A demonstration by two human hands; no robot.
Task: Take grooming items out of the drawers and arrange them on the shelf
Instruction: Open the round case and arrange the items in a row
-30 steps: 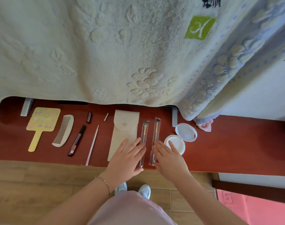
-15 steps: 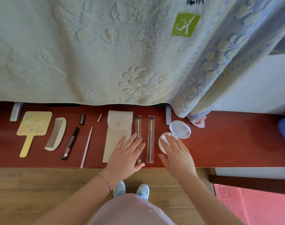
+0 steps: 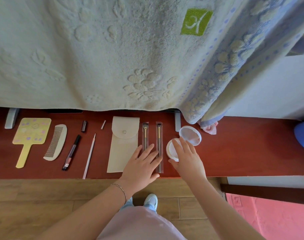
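Grooming items lie in a row on the red-brown shelf (image 3: 243, 153): a yellow hand mirror (image 3: 31, 134), a cream comb (image 3: 56, 142), a dark mascara tube (image 3: 71, 152), a thin white stick (image 3: 89, 155), a beige pouch (image 3: 122, 144) and two sleeved makeup brushes (image 3: 159, 135). My left hand (image 3: 141, 163) rests flat, fingers spread, over the lower ends of the pouch and brushes. My right hand (image 3: 185, 155) lies on a round white jar (image 3: 170, 149), fingers curled over its rim. Its clear lid (image 3: 190, 135) sits just behind.
A large cream towel (image 3: 96, 52) and a blue patterned towel (image 3: 225, 66) hang over the back of the shelf. A small dark cap (image 3: 84, 126) and a tiny stick cap (image 3: 103, 125) lie near the back. Wooden floor (image 3: 35, 205) and a pink mat (image 3: 269, 217) are below.
My right hand has moved right from the brushes onto the white jar. My left hand stays flat on the pouch and brushes.
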